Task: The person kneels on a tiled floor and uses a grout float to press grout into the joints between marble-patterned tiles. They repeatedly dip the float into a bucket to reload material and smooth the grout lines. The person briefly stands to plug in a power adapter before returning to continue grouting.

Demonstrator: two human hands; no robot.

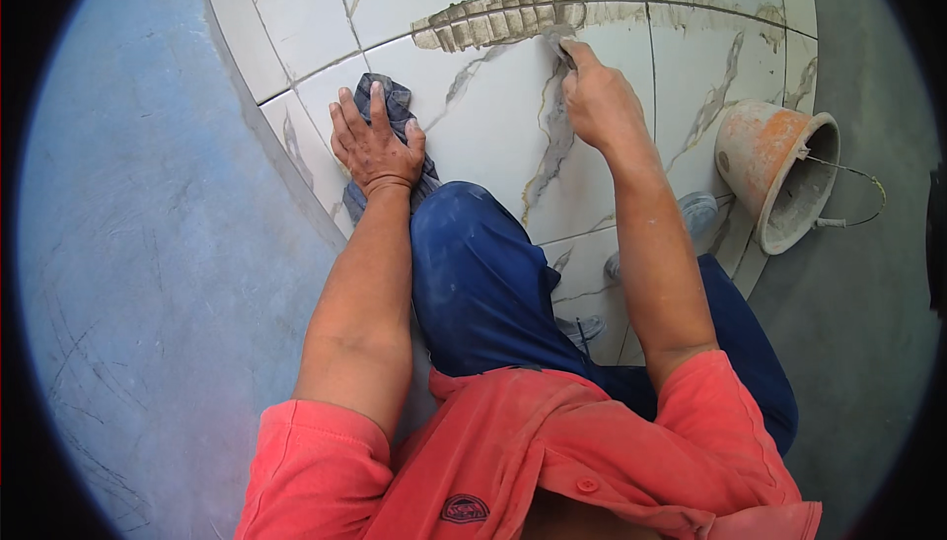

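Note:
My left hand [378, 148] lies flat with its fingers spread on a crumpled dark grey-blue cloth [395, 96], pressing it against the tiled floor. My right hand [599, 96] is closed around a small putty knife [560, 45], most of which the fingers hide. Its blade end touches a white marble-patterned tile [493, 136] just below a long joint. Along that joint runs a band of grey-brown grout [503, 15], smeared in ridged strokes onto the tiles on both sides.
A white and orange bucket [752, 150] with a wire handle lies tipped at the right, its mouth facing right. A blue-grey wall-like surface [168, 224] borders the tiles on the left. My blue-trousered knee [473, 254] is between my arms; a shoe [698, 213] shows beyond my right forearm.

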